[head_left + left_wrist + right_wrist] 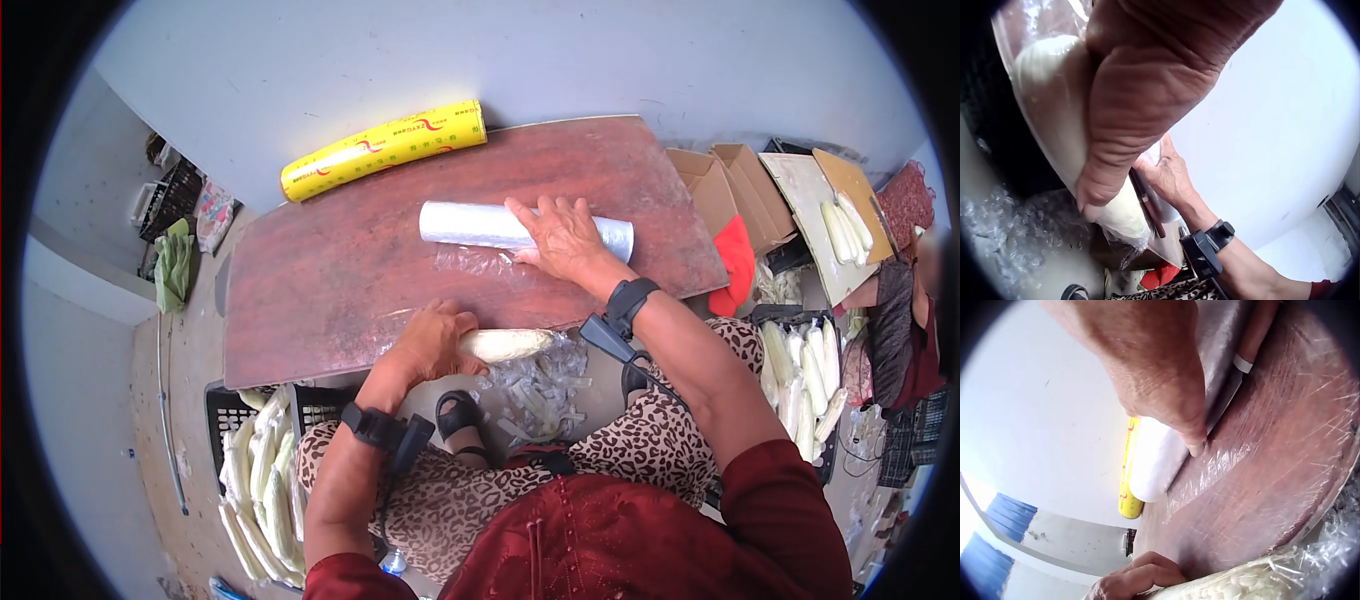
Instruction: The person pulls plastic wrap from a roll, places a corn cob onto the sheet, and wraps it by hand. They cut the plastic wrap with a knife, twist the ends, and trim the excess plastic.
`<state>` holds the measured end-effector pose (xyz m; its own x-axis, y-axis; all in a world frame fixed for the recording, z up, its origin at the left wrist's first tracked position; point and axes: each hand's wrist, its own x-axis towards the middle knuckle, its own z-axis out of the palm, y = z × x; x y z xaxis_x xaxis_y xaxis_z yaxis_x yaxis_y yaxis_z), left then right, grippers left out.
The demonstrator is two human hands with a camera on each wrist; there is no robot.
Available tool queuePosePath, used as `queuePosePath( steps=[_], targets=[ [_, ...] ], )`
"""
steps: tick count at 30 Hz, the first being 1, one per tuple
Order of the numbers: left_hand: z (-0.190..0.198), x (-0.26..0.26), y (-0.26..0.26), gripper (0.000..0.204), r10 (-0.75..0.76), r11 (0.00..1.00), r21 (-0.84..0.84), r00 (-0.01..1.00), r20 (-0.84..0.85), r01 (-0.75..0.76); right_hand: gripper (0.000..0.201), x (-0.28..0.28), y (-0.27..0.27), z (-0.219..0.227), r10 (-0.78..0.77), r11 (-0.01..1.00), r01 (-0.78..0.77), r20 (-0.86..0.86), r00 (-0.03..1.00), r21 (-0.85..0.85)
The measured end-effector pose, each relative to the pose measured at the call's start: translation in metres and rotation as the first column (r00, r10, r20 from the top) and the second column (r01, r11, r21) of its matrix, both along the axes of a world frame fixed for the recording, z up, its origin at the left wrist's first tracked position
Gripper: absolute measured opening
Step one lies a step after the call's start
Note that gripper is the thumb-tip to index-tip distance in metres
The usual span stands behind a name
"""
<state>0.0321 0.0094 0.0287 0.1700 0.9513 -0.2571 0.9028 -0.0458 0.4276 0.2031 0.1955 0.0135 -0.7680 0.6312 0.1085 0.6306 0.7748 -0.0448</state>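
Observation:
My left hand [428, 345] grips a pale ear of corn [508, 345] at the table's front edge. In the left wrist view, clear film covers the corn [1054, 81], and the thumb [1113, 169] presses along its side. My right hand [570, 240] holds a roll of clear plastic film [465, 224] lying on the table, its fingers over the top and its thumb at the near side. A loose flap of film [1213, 472] spreads from the roll over the wood. Beside the roll lies a knife [1254, 340], partly hidden by the right hand in the right wrist view.
A yellow printed roll [385, 150] lies along the back of the reddish wooden table [310, 290]. Crates of corn stand at the left [262, 480] and right [805, 390]. Film scraps [535, 390] fill the space below the front edge. Cardboard boxes [735, 195] stand at the right.

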Motion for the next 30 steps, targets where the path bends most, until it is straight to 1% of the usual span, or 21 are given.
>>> queuePosePath(
  steps=[1,4,7,10,12,15,16,18,19,21,22,25,26,28,30],
  targets=[
    [-0.002,-0.001,-0.001,0.054,-0.007,0.999,0.044,1.0,0.017,0.006,0.08,0.001,-0.001,0.0,0.009,1.0,-0.009,-0.011,1.0,0.005],
    [-0.003,0.0,0.002,0.057,0.095,0.995,0.012,0.992,0.082,-0.097,0.079,0.004,-0.001,-0.004,0.054,0.998,-0.053,-0.055,0.997,0.03],
    [0.0,0.001,0.002,0.058,0.125,0.986,0.105,0.991,0.048,-0.13,0.074,0.012,0.001,-0.009,0.131,0.99,-0.123,-0.109,0.985,0.074],
    [0.014,0.002,0.001,0.051,0.097,0.989,0.112,0.994,-0.045,-0.091,0.061,0.018,0.0,-0.007,0.192,0.976,-0.173,-0.154,0.969,0.13],
    [0.009,-0.003,0.001,0.047,0.057,0.988,0.147,0.997,-0.047,-0.049,0.052,0.022,-0.004,-0.001,0.228,0.965,-0.199,-0.177,0.957,0.171],
    [0.004,-0.006,0.0,0.04,0.031,0.986,0.164,0.998,-0.062,-0.02,0.039,0.025,-0.018,0.008,0.274,0.955,-0.296,-0.33,0.903,-0.017],
    [0.003,-0.006,0.0,0.038,0.026,0.987,0.163,0.997,-0.068,-0.015,0.042,0.027,-0.023,0.011,0.291,0.924,-0.356,-0.348,0.891,-0.14],
    [0.0,-0.006,0.001,0.038,0.04,0.993,0.116,0.995,-0.094,-0.029,0.049,0.032,-0.033,0.015,0.312,0.807,-0.459,-0.391,0.866,-0.373],
    [-0.002,-0.006,0.001,0.038,0.045,0.995,0.091,0.993,-0.108,-0.035,0.051,0.035,-0.038,0.012,0.314,0.797,-0.442,-0.343,0.885,-0.411],
    [-0.007,-0.005,-0.002,0.039,0.05,0.991,0.128,0.99,-0.132,-0.033,0.053,0.041,-0.049,0.004,0.322,0.777,-0.403,-0.245,0.915,-0.483],
    [-0.01,-0.004,-0.003,0.039,0.054,0.989,0.146,0.988,-0.145,-0.032,0.047,0.047,-0.054,0.003,0.358,0.797,-0.425,-0.231,0.905,-0.428],
    [-0.015,-0.002,-0.007,0.043,0.041,0.982,0.188,0.98,-0.194,-0.004,0.031,0.054,-0.051,-0.02,0.358,0.829,-0.401,-0.182,0.916,-0.391],
    [-0.015,-0.002,-0.008,0.043,0.043,0.98,0.2,0.98,-0.194,-0.003,0.028,0.059,-0.048,-0.026,0.351,0.828,-0.399,-0.192,0.917,-0.394],
    [-0.015,-0.001,-0.01,0.044,0.046,0.974,0.227,0.98,-0.194,-0.001,0.021,0.063,-0.048,-0.024,0.337,0.827,-0.396,-0.211,0.917,-0.4],
    [-0.016,0.001,-0.01,0.046,0.046,0.964,0.266,0.968,-0.248,0.022,0.017,0.066,-0.049,-0.017,0.299,0.838,-0.325,-0.129,0.945,-0.439]
  ],
)
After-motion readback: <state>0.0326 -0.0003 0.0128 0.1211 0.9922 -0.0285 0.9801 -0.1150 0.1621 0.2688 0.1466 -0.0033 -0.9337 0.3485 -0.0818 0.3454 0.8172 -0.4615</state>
